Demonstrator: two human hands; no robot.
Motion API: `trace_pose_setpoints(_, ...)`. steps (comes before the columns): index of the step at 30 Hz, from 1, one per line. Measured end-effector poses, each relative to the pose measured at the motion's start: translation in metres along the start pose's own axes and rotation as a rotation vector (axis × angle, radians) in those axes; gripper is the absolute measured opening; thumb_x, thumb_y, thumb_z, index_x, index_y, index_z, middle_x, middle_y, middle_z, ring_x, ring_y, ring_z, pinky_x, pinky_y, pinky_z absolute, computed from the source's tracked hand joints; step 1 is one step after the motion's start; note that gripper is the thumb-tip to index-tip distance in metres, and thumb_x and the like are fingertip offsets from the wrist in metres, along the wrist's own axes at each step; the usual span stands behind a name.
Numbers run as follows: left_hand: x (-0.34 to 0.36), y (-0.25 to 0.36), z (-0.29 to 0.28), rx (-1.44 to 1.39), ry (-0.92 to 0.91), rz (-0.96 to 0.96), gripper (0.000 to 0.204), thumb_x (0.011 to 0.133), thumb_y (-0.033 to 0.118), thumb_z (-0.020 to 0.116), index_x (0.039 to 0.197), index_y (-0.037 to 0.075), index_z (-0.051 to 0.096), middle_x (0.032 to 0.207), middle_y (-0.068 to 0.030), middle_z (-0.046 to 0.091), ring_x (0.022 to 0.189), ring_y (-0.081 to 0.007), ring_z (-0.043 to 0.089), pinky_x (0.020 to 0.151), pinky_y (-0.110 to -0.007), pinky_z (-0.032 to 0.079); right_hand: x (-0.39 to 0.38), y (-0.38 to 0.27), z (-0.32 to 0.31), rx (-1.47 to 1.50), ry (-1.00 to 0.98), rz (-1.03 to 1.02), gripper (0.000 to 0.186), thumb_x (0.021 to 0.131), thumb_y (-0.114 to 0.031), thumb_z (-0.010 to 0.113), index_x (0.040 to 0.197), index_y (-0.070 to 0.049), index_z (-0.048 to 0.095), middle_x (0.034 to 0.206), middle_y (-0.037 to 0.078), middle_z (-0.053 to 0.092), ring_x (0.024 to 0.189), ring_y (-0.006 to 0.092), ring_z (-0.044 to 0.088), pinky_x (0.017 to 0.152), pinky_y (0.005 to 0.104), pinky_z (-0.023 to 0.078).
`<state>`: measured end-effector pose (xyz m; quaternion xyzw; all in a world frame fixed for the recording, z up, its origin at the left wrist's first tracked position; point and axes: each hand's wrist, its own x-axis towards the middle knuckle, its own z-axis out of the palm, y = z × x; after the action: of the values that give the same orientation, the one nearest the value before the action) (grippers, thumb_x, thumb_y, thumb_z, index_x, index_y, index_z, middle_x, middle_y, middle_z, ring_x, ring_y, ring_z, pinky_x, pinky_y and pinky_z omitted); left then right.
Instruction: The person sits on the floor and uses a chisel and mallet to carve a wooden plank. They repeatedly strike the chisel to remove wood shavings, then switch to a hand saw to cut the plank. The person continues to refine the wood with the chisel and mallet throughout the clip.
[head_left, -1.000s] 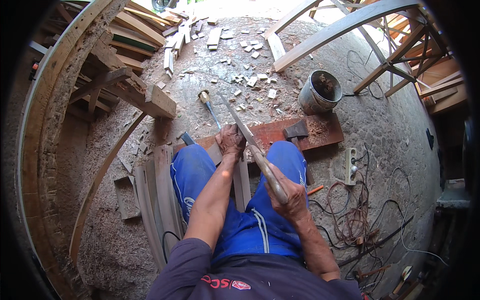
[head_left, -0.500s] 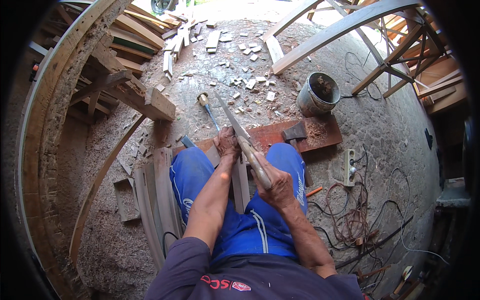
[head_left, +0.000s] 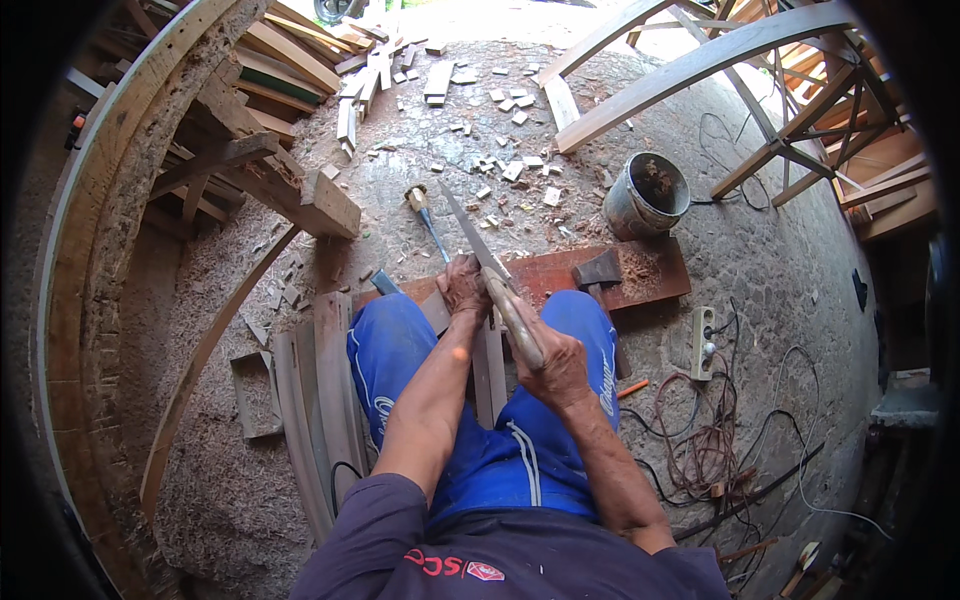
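My right hand (head_left: 556, 366) is wrapped round the pale wooden handle of a handsaw (head_left: 468, 229). Its narrow blade points forward and slightly left, passing right beside my left hand (head_left: 464, 284). The fingers of that left hand are bent over the far end of a wooden strip (head_left: 488, 372), which lies lengthwise between my knees. Where blade and wood meet is mostly hidden by my hand and the saw handle. A chisel (head_left: 425, 216) with a wooden handle and blue shank lies just beyond my left hand.
A reddish plank (head_left: 655, 272) lies crosswise ahead, with a hatchet (head_left: 597, 268) resting on it. Behind it stands a bucket (head_left: 647, 196). Offcuts (head_left: 514, 170) litter the floor. A power strip (head_left: 703, 343) and tangled cords (head_left: 700, 440) lie right; long boards (head_left: 335, 370) lie left.
The whole view has shifted slightly, so the scene sits a little lower and further right. My right hand and the saw have moved slightly forward; my left hand stays on the wood.
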<state>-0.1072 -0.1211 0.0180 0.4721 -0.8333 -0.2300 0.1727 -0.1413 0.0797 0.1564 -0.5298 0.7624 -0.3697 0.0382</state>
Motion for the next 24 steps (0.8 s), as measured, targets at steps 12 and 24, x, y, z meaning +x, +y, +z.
trace_pose_setpoints(12, 0.004, -0.003, 0.017, -0.108, 0.092, 0.029, 0.028, 0.096, 0.035, 0.052, 0.103, 0.018, 0.073, 0.107, -0.0045, 0.069, 0.110, -0.0263, 0.060, 0.093, -0.046, 0.038, -0.011, -0.006, -0.025, 0.030, -0.015, 0.015, 0.061, 0.079, 0.000, 0.068, 0.139, -0.004, 0.058, 0.117, 0.020, 0.073, 0.092, 0.0358, 0.074, 0.076, 0.0400, 0.062)
trace_pose_setpoints(24, 0.007, 0.010, 0.005, 0.036, -0.023, -0.081, 0.030, 0.097, 0.037, 0.051, 0.101, 0.015, 0.072, 0.107, -0.0057, 0.068, 0.111, -0.0271, 0.060, 0.094, -0.046, 0.038, -0.107, -0.035, -0.118, -0.046, -0.056, -0.031, 0.049, 0.082, 0.001, 0.074, 0.130, 0.006, 0.062, 0.113, 0.020, 0.074, 0.082, 0.0341, 0.077, 0.068, 0.0379, 0.062)
